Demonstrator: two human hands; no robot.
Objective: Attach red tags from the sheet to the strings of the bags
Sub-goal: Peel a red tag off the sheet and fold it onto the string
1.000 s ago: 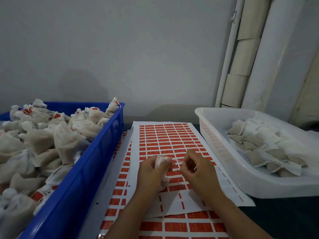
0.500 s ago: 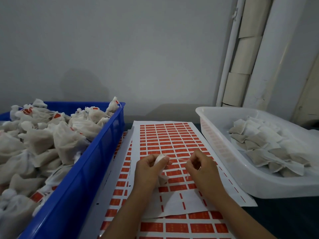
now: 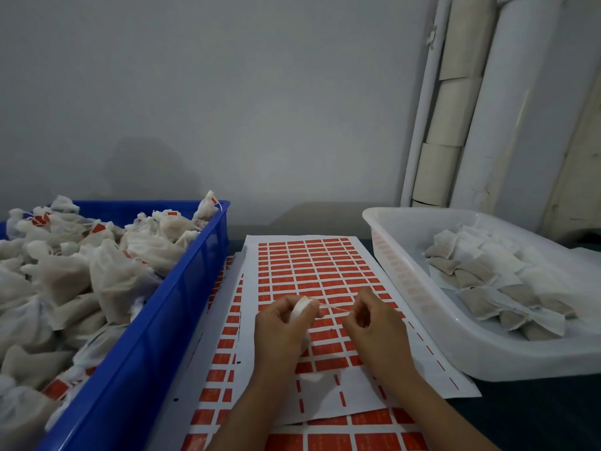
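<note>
Pinching string: both hands, left gripping bag | tag sheet on dark table | grey wall

Blue crate: left and lower ends cut by frame edge. White tub: right side cut off. Bag mostly hidden inside left hand. Tag print on sheet too small to read.

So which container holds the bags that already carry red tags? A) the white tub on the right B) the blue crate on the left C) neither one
B: red tags show among the bags heaped in the blue crate; no tags show in the white tub.
</note>
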